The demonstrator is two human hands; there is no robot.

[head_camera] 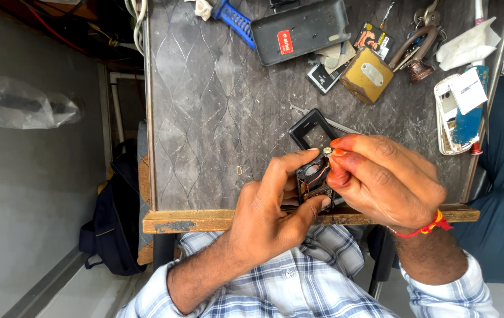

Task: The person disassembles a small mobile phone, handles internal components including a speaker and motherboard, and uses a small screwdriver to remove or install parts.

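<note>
Two hands work over the near edge of the grey tabletop [205,118]: the left hand [269,212] grips an opened black phone [314,171] steady, while the right hand [387,179] pinches a small round part [327,151] in its fingers [346,154] just above it.

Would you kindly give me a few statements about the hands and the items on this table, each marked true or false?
1. Both hands hold an opened black phone body. True.
2. The right hand pinches a small round silvery part at its fingertips. True.
3. The left hand grips the blue-handled tool. False: that tool lies untouched at the table's far edge.
4. The yellow block lies on the floor. False: it sits on the table.
5. A dark backpack stands on the floor beside the table. True.
</note>
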